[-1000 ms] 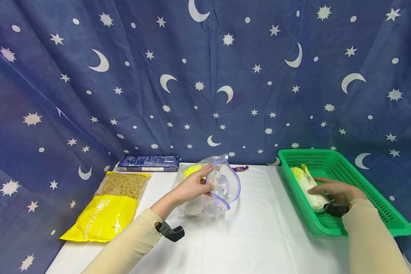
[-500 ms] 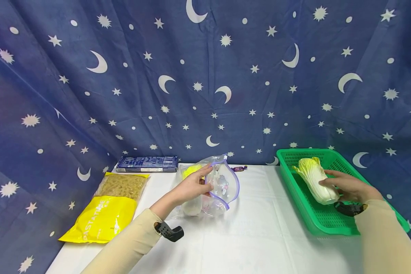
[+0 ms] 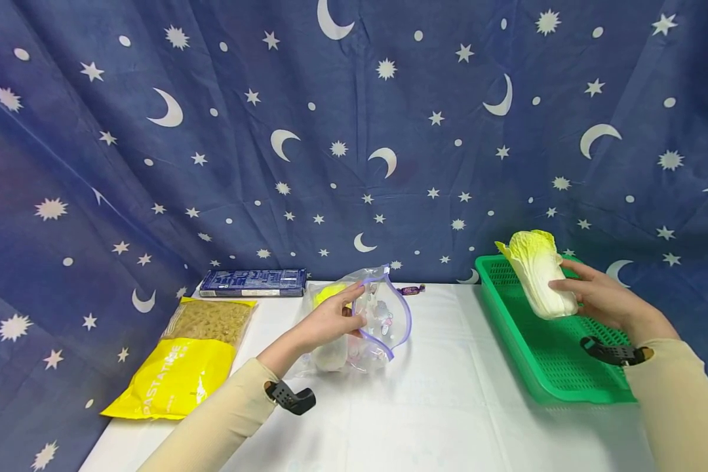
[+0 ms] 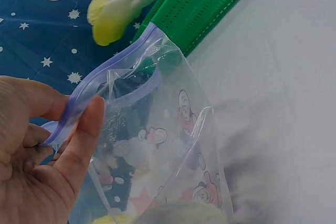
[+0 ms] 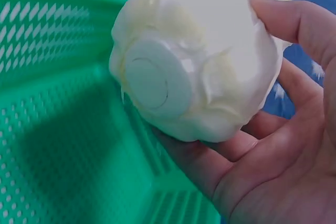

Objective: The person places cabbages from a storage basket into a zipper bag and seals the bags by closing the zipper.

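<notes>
A napa cabbage (image 3: pixel 539 278), white with yellow-green leaf tips, is gripped by my right hand (image 3: pixel 610 301) above the green basket (image 3: pixel 507 341). In the right wrist view, thumb and fingers wrap the cabbage's pale base (image 5: pixel 194 66). My left hand (image 3: pixel 330 320) pinches the purple-edged mouth of a clear zip bag (image 3: pixel 383 321), which stands open toward the right. Inside the bag sit a yellow item (image 3: pixel 329 293) and a whitish rounded one (image 3: pixel 330 357), both blurred by the plastic. The left wrist view shows thumb and fingers on the purple zip strip (image 4: pixel 84 93).
A yellow pasta bag (image 3: pixel 183 367) lies at the left of the white table (image 3: pixel 425 419). Behind it is a flat dark blue box (image 3: pixel 254 282). A small purple-wrapped candy (image 3: pixel 412 290) lies behind the zip bag. A starry blue curtain (image 3: pixel 307 164) backs the table.
My right hand has lifted the cabbage out of the green basket, up to a tilted position above it. The left hand and the zip bag have stayed nearly still.
</notes>
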The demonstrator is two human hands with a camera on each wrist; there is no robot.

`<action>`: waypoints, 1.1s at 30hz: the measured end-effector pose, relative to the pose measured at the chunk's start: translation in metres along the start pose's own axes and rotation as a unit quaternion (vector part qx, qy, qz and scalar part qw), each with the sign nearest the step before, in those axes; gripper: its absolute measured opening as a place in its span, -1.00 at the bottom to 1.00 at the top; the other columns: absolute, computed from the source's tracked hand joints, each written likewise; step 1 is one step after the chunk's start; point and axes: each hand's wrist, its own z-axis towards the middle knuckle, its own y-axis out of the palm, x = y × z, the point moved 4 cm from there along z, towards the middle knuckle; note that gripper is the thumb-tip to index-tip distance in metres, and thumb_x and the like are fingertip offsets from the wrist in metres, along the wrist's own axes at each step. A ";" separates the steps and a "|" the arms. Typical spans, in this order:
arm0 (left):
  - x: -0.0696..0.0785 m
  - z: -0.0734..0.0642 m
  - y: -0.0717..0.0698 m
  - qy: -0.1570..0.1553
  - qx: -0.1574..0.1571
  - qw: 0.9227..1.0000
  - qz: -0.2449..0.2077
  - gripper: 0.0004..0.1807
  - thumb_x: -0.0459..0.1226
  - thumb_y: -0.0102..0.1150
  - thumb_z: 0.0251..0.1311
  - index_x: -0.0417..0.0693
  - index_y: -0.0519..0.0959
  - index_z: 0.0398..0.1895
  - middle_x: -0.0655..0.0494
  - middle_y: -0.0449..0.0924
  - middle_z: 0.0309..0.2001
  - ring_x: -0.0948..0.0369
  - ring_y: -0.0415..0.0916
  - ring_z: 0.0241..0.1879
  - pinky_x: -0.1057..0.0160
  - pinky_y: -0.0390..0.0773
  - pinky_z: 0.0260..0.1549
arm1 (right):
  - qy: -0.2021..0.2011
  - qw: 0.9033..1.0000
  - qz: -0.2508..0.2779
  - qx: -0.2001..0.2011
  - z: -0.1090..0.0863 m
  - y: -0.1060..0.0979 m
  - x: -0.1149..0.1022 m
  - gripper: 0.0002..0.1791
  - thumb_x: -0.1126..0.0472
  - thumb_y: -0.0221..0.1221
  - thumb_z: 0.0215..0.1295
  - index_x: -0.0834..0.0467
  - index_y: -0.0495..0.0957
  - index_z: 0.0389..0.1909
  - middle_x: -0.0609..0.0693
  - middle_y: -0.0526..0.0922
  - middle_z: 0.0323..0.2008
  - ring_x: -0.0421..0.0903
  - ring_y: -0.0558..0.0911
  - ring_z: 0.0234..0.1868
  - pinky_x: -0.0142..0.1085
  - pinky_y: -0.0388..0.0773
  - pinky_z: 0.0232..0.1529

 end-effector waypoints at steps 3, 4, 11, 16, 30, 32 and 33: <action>0.000 0.000 0.000 -0.001 0.000 1.000 -0.003 -0.19 -0.42 0.22 0.26 -0.25 0.16 0.58 0.03 -0.05 0.64 0.17 0.61 -0.29 0.25 0.71 -0.17 | -0.026 1.000 0.008 -0.011 0.001 0.011 -0.011 0.00 0.13 0.07 0.59 0.13 -0.51 0.62 -0.05 0.35 0.17 -0.12 0.69 -0.04 -0.08 0.69 -0.05; 0.000 0.001 0.000 -0.002 0.000 1.000 -0.003 -0.19 -0.41 0.22 0.26 -0.24 0.16 0.58 0.03 -0.05 0.64 0.17 0.61 -0.28 0.25 0.71 -0.16 | -0.035 0.999 0.010 -0.015 0.001 0.015 -0.015 -0.01 0.15 0.07 0.59 0.13 -0.51 0.63 -0.06 0.33 0.19 -0.13 0.68 -0.04 -0.09 0.70 -0.06; 0.000 0.001 0.000 -0.010 0.002 1.000 -0.013 -0.18 -0.41 0.23 0.27 -0.21 0.15 0.59 0.06 -0.06 0.64 0.15 0.61 -0.27 0.25 0.71 -0.15 | -0.100 0.994 0.033 -0.040 0.006 0.056 -0.044 -0.12 0.30 0.09 0.55 0.15 -0.26 0.66 -0.08 0.43 0.18 -0.11 0.67 -0.03 -0.11 0.72 -0.12; 0.000 0.001 -0.001 -0.012 0.004 1.000 -0.018 -0.17 -0.42 0.23 0.27 -0.20 0.14 0.60 0.06 -0.06 0.64 0.15 0.62 -0.28 0.24 0.71 -0.15 | -0.108 0.992 0.040 -0.048 0.008 0.088 -0.056 -0.07 0.32 0.16 0.50 0.15 -0.23 0.66 -0.04 0.46 0.18 -0.12 0.65 0.01 -0.13 0.72 -0.09; 0.001 0.001 -0.001 -0.014 0.001 0.999 -0.031 -0.13 -0.41 0.24 0.26 -0.19 0.09 0.61 0.04 -0.09 0.64 0.17 0.62 -0.28 0.21 0.72 -0.15 | -0.156 0.981 0.091 -0.074 0.025 0.165 -0.045 -0.15 0.35 0.20 0.45 0.02 0.04 0.64 0.13 0.39 0.28 -0.02 0.55 0.15 -0.14 0.65 0.05; 0.002 0.001 0.000 -0.014 0.000 0.999 -0.033 -0.13 -0.41 0.24 0.27 -0.19 0.09 0.61 0.04 -0.10 0.64 0.18 0.61 -0.27 0.21 0.72 -0.14 | -0.152 0.982 0.092 -0.068 0.028 0.175 -0.041 -0.13 0.34 0.24 0.42 0.02 0.05 0.64 0.13 0.39 0.29 0.00 0.52 0.18 -0.15 0.63 0.08; 0.002 0.001 0.000 -0.014 0.000 0.999 -0.033 -0.13 -0.41 0.25 0.27 -0.18 0.10 0.62 0.04 -0.10 0.64 0.18 0.60 -0.27 0.22 0.72 -0.14 | -0.149 0.982 0.093 -0.065 0.028 0.180 -0.038 -0.12 0.33 0.27 0.40 0.02 0.06 0.63 0.14 0.38 0.30 0.01 0.50 0.19 -0.16 0.61 0.09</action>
